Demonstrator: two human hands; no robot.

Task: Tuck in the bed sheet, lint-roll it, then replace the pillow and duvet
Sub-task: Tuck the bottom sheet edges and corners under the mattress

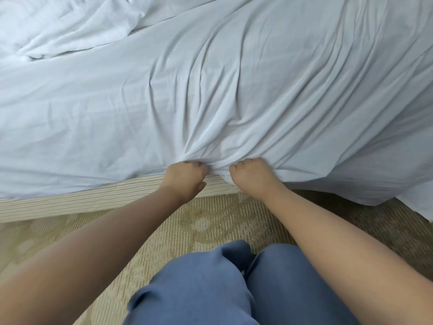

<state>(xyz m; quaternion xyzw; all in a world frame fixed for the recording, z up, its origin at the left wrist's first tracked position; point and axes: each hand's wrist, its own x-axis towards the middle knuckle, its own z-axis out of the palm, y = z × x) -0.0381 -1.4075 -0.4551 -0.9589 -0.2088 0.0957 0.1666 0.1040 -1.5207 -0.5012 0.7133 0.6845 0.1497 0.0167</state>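
The person's left hand (185,177) and right hand (249,173) sit close together at the near edge of the bed (93,198). Both hands have their fingers curled tight around a bunch of the white bed sheet (210,102). Folds spread out from that bunch across the top of the bed. To the right, the sheet hangs loose over the edge, down toward the carpet (210,221). A rumpled white duvet (58,31) lies at the far left corner.
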